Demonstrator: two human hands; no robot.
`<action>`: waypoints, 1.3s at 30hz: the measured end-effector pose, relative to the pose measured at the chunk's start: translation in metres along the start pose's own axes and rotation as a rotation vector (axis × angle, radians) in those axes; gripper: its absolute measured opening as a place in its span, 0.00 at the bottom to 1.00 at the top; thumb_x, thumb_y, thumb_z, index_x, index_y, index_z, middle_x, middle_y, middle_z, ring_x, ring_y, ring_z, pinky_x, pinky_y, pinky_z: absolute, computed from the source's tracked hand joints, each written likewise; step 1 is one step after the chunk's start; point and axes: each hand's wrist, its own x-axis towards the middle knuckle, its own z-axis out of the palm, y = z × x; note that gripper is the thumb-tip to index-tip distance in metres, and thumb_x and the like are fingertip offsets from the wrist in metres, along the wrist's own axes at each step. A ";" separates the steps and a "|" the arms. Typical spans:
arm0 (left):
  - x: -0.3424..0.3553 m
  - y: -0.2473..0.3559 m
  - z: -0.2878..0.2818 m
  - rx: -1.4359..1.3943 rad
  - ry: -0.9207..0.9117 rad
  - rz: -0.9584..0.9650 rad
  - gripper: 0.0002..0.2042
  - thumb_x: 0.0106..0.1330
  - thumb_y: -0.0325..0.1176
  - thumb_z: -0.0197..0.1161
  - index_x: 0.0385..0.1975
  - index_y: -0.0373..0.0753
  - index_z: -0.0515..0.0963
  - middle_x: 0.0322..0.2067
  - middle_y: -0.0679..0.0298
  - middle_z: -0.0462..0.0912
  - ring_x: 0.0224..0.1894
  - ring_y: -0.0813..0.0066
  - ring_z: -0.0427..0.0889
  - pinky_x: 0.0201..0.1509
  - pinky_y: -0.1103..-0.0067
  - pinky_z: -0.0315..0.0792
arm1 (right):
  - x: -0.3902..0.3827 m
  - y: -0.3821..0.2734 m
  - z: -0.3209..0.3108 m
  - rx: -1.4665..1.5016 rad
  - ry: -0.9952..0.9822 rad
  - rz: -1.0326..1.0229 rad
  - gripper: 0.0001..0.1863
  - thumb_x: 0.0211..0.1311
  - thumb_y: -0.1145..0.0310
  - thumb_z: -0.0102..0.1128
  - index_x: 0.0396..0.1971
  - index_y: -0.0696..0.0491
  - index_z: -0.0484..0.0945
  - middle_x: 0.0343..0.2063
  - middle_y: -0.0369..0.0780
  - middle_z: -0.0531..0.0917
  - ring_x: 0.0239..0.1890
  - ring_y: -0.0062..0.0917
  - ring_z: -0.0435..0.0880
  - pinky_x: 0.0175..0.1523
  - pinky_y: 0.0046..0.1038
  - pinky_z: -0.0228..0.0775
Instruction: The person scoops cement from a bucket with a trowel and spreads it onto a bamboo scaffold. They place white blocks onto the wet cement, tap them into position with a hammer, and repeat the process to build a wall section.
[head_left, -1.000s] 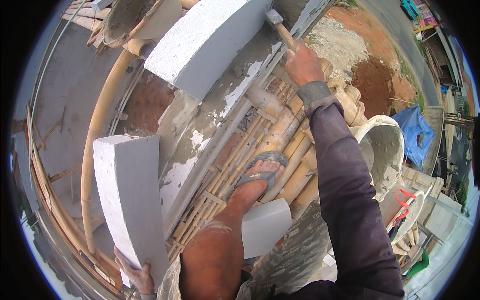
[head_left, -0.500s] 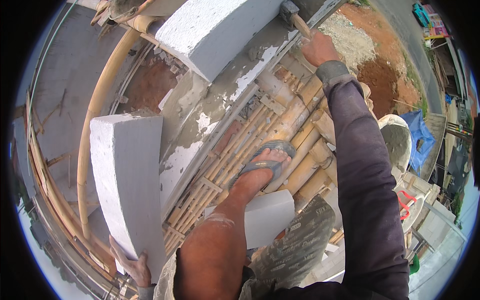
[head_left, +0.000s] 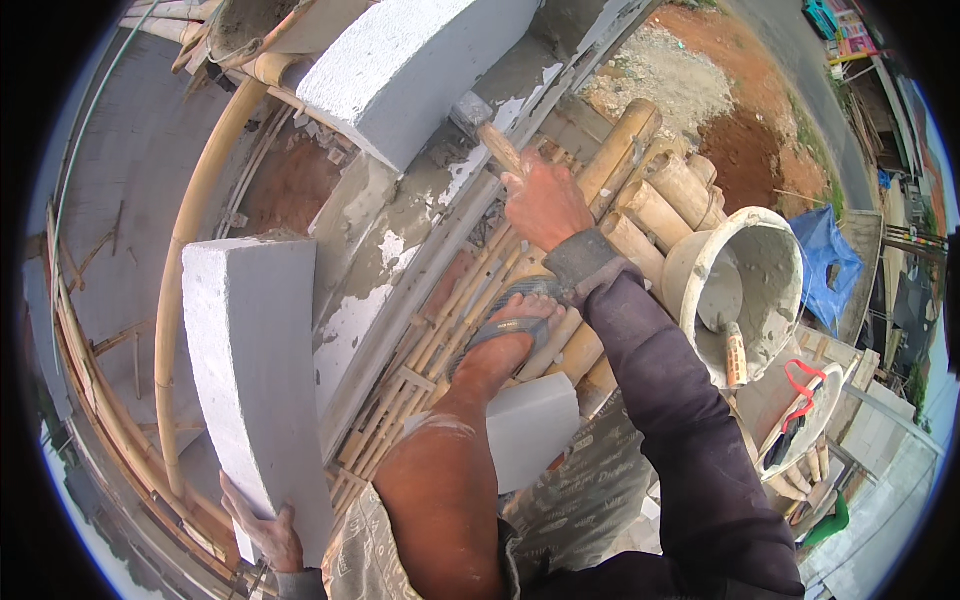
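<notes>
My right hand (head_left: 548, 200) grips the wooden handle of a hammer (head_left: 471, 114), whose grey head hangs over the mortar-smeared wall top (head_left: 392, 262). Close to that head, a long white block (head_left: 420, 75) lies on the wall at the far side. Lower left, my left hand (head_left: 262, 525) clasps the near end of a second white block (head_left: 262, 350), fingers around one edge and thumb on its side face. Grey mortar and a gap lie between the two blocks.
Bamboo poles (head_left: 610, 165) form the platform under my sandalled foot (head_left: 515, 325). Another white block (head_left: 535, 425) rests beside my leg. On the right stand a mortar bucket (head_left: 690, 290) with a wooden-handled tool (head_left: 735, 355) inside and a blue sheet (head_left: 828, 262). A curved bamboo pole (head_left: 180, 290) rises at left.
My right hand has drawn the hammer back toward me and leftward, away from the far block's side. The mortar bucket has come into fuller view. My left hand stays on its block.
</notes>
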 end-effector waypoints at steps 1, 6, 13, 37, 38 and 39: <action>-0.001 -0.001 0.000 0.041 0.012 -0.013 0.53 0.38 0.34 0.62 0.75 0.33 0.54 0.58 0.49 0.65 0.63 0.48 0.64 0.72 0.59 0.55 | 0.011 0.007 -0.008 0.047 0.102 0.029 0.22 0.65 0.62 0.61 0.48 0.67 0.75 0.37 0.66 0.82 0.46 0.60 0.83 0.51 0.51 0.73; 0.000 -0.002 0.001 0.011 0.008 0.000 0.53 0.38 0.35 0.62 0.75 0.33 0.54 0.57 0.49 0.65 0.63 0.48 0.65 0.72 0.60 0.55 | 0.076 0.052 -0.048 0.034 0.299 0.204 0.21 0.66 0.61 0.58 0.48 0.65 0.78 0.42 0.62 0.84 0.50 0.59 0.82 0.54 0.48 0.73; -0.002 -0.003 0.000 0.052 0.023 -0.048 0.53 0.38 0.34 0.61 0.75 0.34 0.54 0.58 0.50 0.66 0.63 0.50 0.65 0.72 0.62 0.55 | 0.054 0.049 -0.008 0.264 0.041 0.157 0.22 0.64 0.61 0.61 0.45 0.68 0.79 0.41 0.62 0.84 0.50 0.57 0.82 0.55 0.46 0.74; 0.004 -0.018 -0.008 0.172 -0.016 0.132 0.54 0.37 0.31 0.66 0.75 0.33 0.55 0.55 0.48 0.70 0.57 0.48 0.69 0.67 0.62 0.63 | -0.090 -0.066 0.089 0.354 -0.306 -0.058 0.19 0.67 0.63 0.59 0.45 0.66 0.77 0.34 0.62 0.83 0.43 0.60 0.82 0.49 0.49 0.73; 0.003 -0.017 -0.008 0.169 -0.022 0.116 0.54 0.37 0.32 0.65 0.75 0.32 0.54 0.57 0.46 0.70 0.60 0.47 0.69 0.69 0.63 0.63 | -0.091 -0.067 0.089 0.369 -0.255 -0.078 0.19 0.67 0.62 0.59 0.45 0.65 0.76 0.33 0.62 0.83 0.43 0.60 0.82 0.48 0.50 0.73; 0.003 -0.017 -0.009 0.144 -0.032 0.112 0.54 0.37 0.33 0.65 0.75 0.31 0.54 0.58 0.45 0.70 0.62 0.46 0.69 0.70 0.64 0.62 | -0.091 -0.068 0.089 0.383 -0.209 -0.096 0.19 0.67 0.62 0.59 0.46 0.65 0.76 0.33 0.62 0.83 0.42 0.60 0.82 0.47 0.51 0.73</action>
